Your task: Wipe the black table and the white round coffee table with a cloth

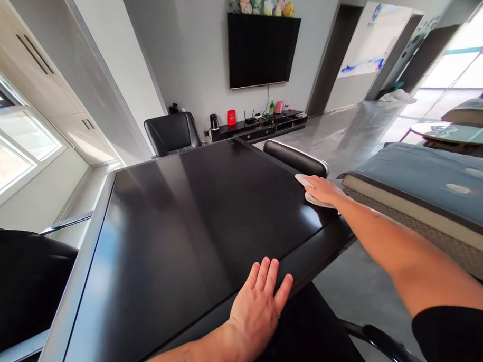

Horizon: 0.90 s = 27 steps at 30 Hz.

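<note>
While the person's left hand lies open, palm down, on the near edge of the black table, the right hand, fingers partly bent, holds a white cloth against the table's right corner, near a black chair.

A glossy black table stretches ahead and to the left of the fingers of both hands. The left hand lies flat on its near border, fingertips reaching over the thin seam that frames the dark panel. A white cloth lies on the tabletop by the right corner, under the fingers of the right hand, with bright glare just nearer than those fingers and bluish sheen well left of the left fingertips
</note>
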Each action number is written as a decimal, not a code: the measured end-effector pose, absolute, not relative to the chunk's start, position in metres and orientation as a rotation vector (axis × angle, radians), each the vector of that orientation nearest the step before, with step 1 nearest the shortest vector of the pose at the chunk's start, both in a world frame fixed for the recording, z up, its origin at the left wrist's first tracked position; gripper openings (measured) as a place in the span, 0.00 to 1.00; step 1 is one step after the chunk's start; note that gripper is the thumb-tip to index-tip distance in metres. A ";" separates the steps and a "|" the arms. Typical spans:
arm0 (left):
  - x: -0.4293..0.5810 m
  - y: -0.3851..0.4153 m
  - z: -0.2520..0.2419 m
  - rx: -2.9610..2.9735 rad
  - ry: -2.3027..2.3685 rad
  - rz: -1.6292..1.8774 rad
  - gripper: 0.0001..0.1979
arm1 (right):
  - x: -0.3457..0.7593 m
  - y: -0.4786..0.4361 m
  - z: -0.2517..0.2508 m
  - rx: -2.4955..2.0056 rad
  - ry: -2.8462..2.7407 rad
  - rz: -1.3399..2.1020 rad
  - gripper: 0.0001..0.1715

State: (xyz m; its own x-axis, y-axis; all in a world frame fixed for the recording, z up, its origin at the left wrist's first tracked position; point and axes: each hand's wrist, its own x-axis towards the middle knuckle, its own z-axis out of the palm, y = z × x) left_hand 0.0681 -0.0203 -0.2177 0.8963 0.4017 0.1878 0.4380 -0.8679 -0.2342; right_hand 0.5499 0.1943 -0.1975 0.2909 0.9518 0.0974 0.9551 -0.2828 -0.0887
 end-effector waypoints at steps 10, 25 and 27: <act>0.075 -0.019 -0.224 -2.774 -0.588 -0.275 0.38 | 0.509 0.172 -0.193 -2.480 -1.855 -0.093 0.40; 0.074 -0.024 -0.201 -3.018 0.446 -0.457 0.12 | 0.233 0.056 -0.174 -1.499 -2.558 0.054 0.43; 0.075 -0.027 -0.206 -3.060 0.450 -0.430 0.10 | 0.202 0.038 -0.170 -1.347 -2.593 0.074 0.42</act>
State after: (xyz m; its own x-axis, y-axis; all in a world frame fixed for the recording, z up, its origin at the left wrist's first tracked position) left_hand 0.0747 -0.0274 -0.2058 0.9206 -0.2850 0.2670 -0.2797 -0.9583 -0.0584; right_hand 0.2017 0.0380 -0.1704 -0.5565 0.8133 0.1696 0.8023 0.5791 -0.1444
